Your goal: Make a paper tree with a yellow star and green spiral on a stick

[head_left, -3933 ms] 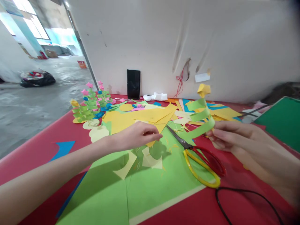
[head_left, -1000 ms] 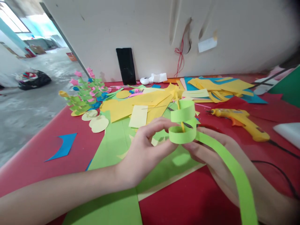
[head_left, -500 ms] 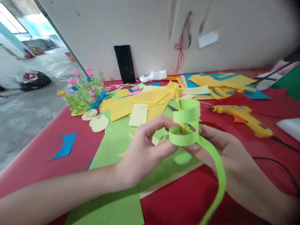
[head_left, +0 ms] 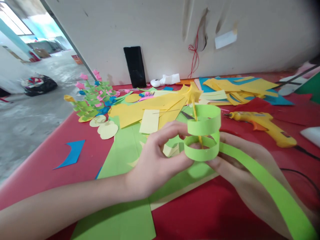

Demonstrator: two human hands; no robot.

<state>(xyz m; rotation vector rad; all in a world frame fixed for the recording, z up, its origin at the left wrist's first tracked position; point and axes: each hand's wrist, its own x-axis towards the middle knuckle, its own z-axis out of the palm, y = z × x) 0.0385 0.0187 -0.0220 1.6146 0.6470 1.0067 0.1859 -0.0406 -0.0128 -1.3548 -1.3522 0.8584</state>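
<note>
A light green paper strip (head_left: 203,154) is curled into two stacked loops, and its long tail runs down to the lower right. Through the loops stands a thin yellow stem (head_left: 195,111) topped by a yellow paper star (head_left: 192,93). My left hand (head_left: 162,156) is closed on the loops from the left, thumb on the lower loop and forefinger behind. From the right, my right hand (head_left: 240,163) pinches the strip where the tail leaves the loop; some of its fingertips are hidden behind the paper. Green paper sheets (head_left: 125,213) lie beneath both hands.
A yellow glue gun (head_left: 265,126) lies on the red table to the right, its cord trailing off. Finished paper plants (head_left: 95,96) stand at the left back. A black phone (head_left: 135,66) leans on the wall. Yellow paper pieces (head_left: 140,110) and a blue scrap (head_left: 72,153) lie about.
The strip's tail has swung from hanging down to stretching out toward the lower right. The loops sit slightly further right in view; both hands keep their hold.
</note>
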